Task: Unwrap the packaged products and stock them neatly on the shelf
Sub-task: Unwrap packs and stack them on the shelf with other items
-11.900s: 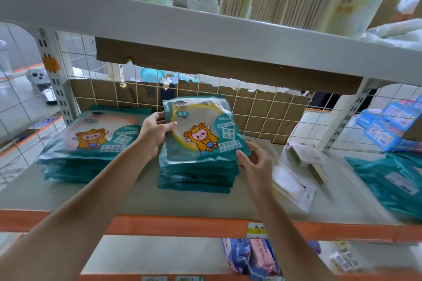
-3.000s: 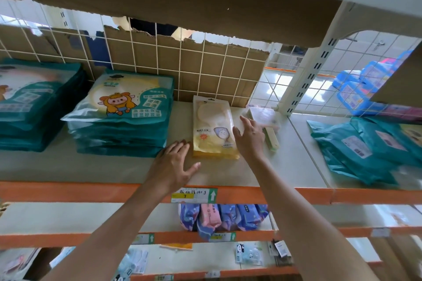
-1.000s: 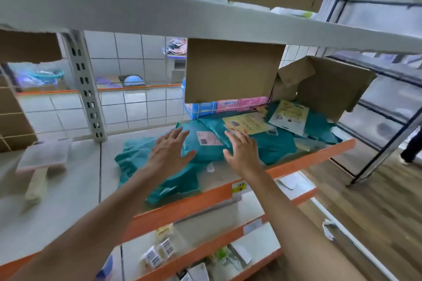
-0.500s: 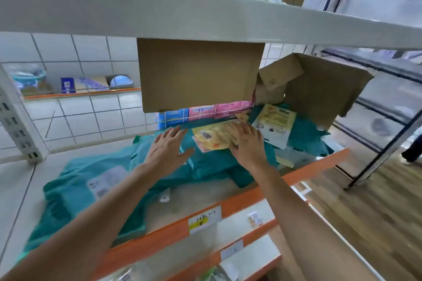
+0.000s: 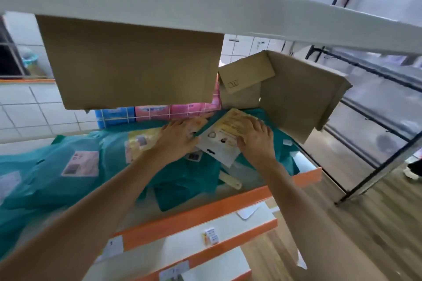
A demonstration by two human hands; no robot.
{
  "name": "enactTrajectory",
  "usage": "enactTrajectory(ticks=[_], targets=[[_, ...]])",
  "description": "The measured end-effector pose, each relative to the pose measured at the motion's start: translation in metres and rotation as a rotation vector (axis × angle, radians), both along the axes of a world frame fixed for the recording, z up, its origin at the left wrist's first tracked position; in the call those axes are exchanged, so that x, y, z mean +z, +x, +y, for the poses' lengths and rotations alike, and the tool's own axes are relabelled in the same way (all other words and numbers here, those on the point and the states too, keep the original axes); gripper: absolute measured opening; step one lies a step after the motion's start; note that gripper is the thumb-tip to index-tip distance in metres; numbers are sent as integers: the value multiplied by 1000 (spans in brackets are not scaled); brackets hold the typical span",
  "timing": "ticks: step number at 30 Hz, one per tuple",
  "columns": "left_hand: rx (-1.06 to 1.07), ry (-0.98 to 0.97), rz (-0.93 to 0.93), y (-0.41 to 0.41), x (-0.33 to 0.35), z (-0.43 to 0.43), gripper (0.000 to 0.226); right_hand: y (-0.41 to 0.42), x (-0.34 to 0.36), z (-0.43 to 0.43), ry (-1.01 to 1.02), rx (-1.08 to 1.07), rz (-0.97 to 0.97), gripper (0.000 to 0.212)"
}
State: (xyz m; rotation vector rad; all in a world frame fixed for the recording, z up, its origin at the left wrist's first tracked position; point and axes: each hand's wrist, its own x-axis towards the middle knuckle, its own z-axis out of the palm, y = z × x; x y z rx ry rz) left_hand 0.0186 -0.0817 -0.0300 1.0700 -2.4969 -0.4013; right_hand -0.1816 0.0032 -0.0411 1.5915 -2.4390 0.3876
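Observation:
Several teal plastic mailer bags (image 5: 68, 166) with white labels lie heaped on the orange-edged shelf (image 5: 205, 214). On top of the heap lie yellow-and-white product packets. My right hand (image 5: 255, 141) lies on the right packet (image 5: 228, 130), fingers spread over its yellow half. My left hand (image 5: 178, 139) rests on a second yellow packet (image 5: 196, 126) just left of it, fingers bent over its edge. A third yellow packet (image 5: 139, 143) lies further left on the teal bags.
A cardboard sheet (image 5: 132, 64) hangs from the white upper shelf (image 5: 205, 7) above the hands. An opened cardboard box (image 5: 296, 96) stands at the shelf's right end. Pink and blue packs (image 5: 159, 113) sit behind a wire grid. Lower shelves and wooden floor lie below right.
The view has swung right and closer. My right hand slid from the left yellow packet onto the right one, and my left hand came forward off the teal bag onto a yellow packet.

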Motion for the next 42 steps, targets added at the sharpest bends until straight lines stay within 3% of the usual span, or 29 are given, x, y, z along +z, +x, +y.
enactTrajectory(ticks=[6, 10, 17, 25, 29, 30, 37, 42], targets=[[-46, 95, -24, -63, 1, -6, 59, -46, -8, 12, 18, -28, 0, 56], [-85, 229, -88, -91, -3, -20, 50, -69, -11, 13, 62, -61, -20, 59], [16, 360, -133, -120, -9, -42, 81, -91, -10, 3, 98, -41, -62, 57], [130, 533, -178, -124, -3, -48, 85, -94, -10, -15, 69, -23, -116, 58], [121, 648, -131, -114, 2, -53, 116, -98, -7, -19, 92, -12, -145, 59], [115, 673, -105, -111, 1, -53, 115, -99, -7, -20, 95, -9, -148, 59], [104, 749, 104, -91, -1, -51, 36, -99, -7, -29, 200, 14, -263, 63], [197, 827, 108, -69, 5, -55, 35, -101, -5, -33, 204, 11, -307, 71]])
